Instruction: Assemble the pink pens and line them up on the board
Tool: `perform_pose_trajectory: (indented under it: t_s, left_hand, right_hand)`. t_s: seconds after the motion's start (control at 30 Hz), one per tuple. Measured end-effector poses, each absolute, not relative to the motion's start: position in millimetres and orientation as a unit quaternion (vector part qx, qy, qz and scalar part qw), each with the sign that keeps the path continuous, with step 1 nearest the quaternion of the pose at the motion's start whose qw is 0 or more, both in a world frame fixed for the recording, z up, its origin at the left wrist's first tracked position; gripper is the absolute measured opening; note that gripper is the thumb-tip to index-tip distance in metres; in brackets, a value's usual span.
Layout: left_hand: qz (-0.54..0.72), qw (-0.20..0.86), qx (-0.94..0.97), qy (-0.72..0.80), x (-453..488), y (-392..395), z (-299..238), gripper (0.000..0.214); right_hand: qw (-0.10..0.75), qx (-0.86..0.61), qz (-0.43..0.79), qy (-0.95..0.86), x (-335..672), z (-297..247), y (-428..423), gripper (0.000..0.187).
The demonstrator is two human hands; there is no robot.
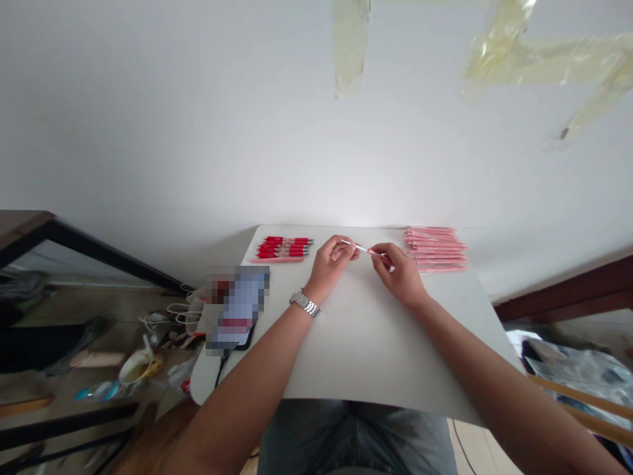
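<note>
My left hand (332,262), with a metal watch on its wrist, pinches the left end of a thin pen refill (360,248) held over the far middle of a white table (366,343). My right hand (398,270) is closed on the other end, where a pink pen barrel (386,258) shows between the fingers. A row of red pens (283,248) lies at the table's far left. A stack of pink pen barrels (436,249) lies at the far right.
A phone (238,307) with a cable lies at the table's left edge. Cluttered items and a cup (136,367) sit on a lower surface to the left. A white wall rises behind the table, with yellowish tape (350,46) on it.
</note>
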State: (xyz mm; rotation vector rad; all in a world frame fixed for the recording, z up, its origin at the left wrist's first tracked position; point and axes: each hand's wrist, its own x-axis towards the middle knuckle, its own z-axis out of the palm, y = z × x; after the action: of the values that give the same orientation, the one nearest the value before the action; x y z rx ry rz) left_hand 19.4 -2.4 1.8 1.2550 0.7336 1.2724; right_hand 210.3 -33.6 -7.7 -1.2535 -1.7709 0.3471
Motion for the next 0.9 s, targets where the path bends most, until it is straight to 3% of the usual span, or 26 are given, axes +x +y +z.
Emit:
perform_pose_trajectory:
  t_s: [0.23, 0.9]
  left_hand:
    - [0.582, 0.551, 0.491, 0.342, 16, 4, -3, 0.032]
    - [0.629, 0.499, 0.468, 0.370, 9, 15, -6, 0.038]
  right_hand:
    - [0.450, -0.504, 0.124, -0.726, 211, -6, -33, 0.014]
    - [0.438, -0.514, 0.118, -0.728, 215, -11, -29, 0.026]
